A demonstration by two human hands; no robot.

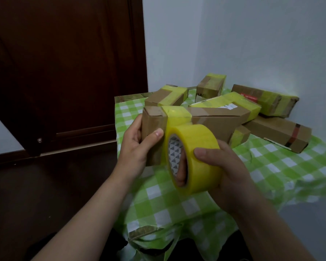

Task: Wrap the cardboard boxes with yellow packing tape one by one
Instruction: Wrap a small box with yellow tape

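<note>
My left hand (137,146) grips the near end of a long cardboard box (213,121), thumb on its side face, holding it up above the table. A band of yellow tape (174,114) runs over the box beside that hand and leads down to the yellow tape roll (198,159). My right hand (224,172) holds the roll, thumb on its outer face and fingers through the core. Roll and box touch at the taped band.
Several cardboard boxes with yellow tape bands lie piled at the back of the table: one at the left (167,96), one upright (211,87), one against the wall (265,99), one at the right (282,134). A green checked cloth (280,172) covers the table. A dark wooden door (64,72) stands at the left.
</note>
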